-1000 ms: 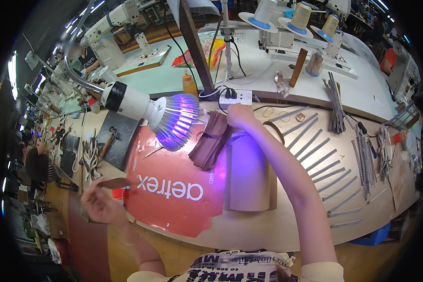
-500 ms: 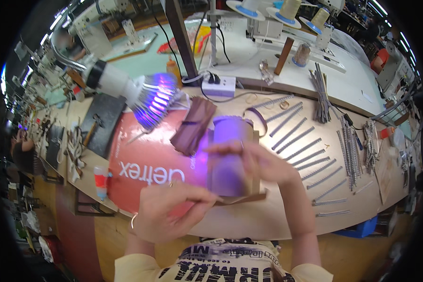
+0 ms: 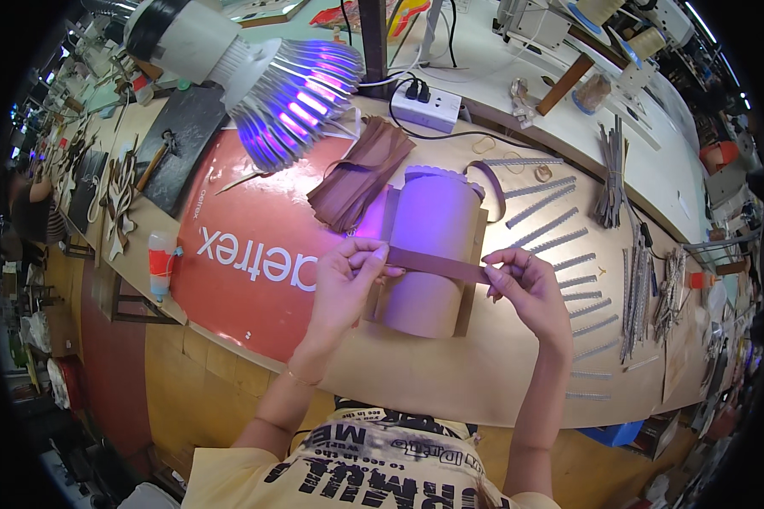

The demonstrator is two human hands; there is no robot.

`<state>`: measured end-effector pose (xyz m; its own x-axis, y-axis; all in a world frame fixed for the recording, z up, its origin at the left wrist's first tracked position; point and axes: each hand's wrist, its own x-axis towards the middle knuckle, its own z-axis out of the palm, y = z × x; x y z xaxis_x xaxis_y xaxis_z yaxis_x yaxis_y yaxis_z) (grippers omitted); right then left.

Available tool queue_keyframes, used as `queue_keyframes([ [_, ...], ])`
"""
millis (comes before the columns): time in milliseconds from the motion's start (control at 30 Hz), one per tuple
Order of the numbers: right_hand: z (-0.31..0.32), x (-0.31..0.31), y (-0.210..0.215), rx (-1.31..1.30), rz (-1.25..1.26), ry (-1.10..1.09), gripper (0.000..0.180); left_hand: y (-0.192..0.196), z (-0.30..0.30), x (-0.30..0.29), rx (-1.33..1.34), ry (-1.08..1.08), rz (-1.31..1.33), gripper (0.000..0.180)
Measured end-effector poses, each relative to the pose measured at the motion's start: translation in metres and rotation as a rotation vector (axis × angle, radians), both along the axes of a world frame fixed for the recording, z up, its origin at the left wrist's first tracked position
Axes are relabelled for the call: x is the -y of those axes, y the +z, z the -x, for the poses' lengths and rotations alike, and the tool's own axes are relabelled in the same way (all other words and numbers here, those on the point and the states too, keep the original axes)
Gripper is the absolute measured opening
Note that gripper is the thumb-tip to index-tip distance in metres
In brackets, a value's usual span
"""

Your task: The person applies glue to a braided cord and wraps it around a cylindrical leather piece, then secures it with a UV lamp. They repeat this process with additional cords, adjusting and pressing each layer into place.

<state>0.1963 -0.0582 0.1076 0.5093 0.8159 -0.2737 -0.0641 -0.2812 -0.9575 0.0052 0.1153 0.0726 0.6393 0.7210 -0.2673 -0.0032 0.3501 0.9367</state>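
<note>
the person's left hand (image 3: 345, 276) and right hand (image 3: 525, 284) each pinched, fingers clamped, an end of a narrow brown leather strip (image 3: 437, 265) stretched across the curved tan leather piece (image 3: 429, 254), seemingly positioning it, a step likely calling for pressing it down straight.

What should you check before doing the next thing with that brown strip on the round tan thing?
1. Both ends of the brown strip held: ok. The left hand pinches one end, the right hand the other.
2. Strip pulled flat: ok, it runs straight across with no sag that I can see.
3. Strip sits on the tan curved piece: ok, it crosses the middle of it.
4. Light on the work: ok, the purple lamp shines down on it.
5. Spare strips within reach: ok, the pile of brown strips lies just behind.
6. Glue under the strip: cannot tell, that side is hidden.
</note>
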Motion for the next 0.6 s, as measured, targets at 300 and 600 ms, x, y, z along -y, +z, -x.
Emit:
queue_keyframes([
  [300, 0.017, 0.015, -0.041, 0.250, 0.191, -0.186, 0.024, -0.031, -0.008, -0.008, -0.103, 0.028, -0.109, 0.015],
  [600, 0.042, 0.145, -0.031, 0.761, 0.333, -0.629, 0.015, -0.033, 0.005, 0.027, -0.117, 0.225, -0.731, 0.029],
])
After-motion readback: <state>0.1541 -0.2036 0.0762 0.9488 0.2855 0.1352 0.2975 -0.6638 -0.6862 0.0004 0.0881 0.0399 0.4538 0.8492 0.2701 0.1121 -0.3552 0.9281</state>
